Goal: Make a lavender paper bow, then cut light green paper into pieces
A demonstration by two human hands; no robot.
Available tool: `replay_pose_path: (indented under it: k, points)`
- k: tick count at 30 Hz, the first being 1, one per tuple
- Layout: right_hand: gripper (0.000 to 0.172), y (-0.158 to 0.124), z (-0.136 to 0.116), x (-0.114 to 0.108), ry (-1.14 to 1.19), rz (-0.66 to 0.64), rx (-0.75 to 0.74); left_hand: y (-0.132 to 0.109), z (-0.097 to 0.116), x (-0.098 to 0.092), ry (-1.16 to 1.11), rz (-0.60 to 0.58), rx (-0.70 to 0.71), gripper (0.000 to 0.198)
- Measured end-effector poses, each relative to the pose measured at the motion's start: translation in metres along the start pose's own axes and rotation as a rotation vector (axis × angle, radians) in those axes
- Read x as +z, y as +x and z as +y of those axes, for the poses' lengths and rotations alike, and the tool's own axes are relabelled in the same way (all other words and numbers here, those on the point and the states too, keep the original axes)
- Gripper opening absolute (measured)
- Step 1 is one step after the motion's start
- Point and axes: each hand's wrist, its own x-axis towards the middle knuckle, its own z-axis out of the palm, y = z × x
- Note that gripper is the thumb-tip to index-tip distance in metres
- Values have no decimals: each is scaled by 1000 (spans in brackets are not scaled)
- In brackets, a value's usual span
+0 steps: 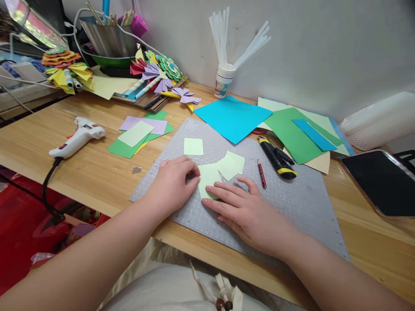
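On the grey cutting mat point(292, 216) lies a pale green paper piece point(209, 173), partly covered by my hands. My left hand point(177, 183) is curled at its left edge, thumb and fingertips pinched on the paper. Spread flat, the fingers of my right hand point(244, 207) press on the paper's lower right part. Just beyond, more pale green paper squares point(231, 165) overlap each other and meet the piece's upper right edge. A single pale green square point(193, 147) lies apart, above my left hand.
A red pencil point(261, 174) and a black-and-yellow utility knife point(277, 159) lie right of the papers. A blue sheet point(233, 119) covers the mat's far edge. At left rests a white glue gun point(78, 137); a phone point(382, 181) lies far right. Paper cups point(224, 80) hold white sticks.
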Motion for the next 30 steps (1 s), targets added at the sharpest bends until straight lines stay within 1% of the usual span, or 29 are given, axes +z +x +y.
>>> replay_pose_path:
  k: [6, 16, 21, 25, 30]
  points:
    - [35, 1, 0, -1, 1, 15, -2, 0, -3, 0, -21, 16, -49, 12]
    - [35, 0, 1, 0, 10, -18, 6, 0, -4, -1, -26, 24, -65, 13]
    - [36, 1, 0, -2, 21, -26, 8, 0, -2, 0, 5, 12, -35, 5]
    - [36, 1, 0, -2, 33, -19, 16, -1, -3, 3, 49, -1, 6, 8]
    - [35, 1, 0, -3, 47, -20, 14, -1, -5, 4, 67, -3, 16, 8]
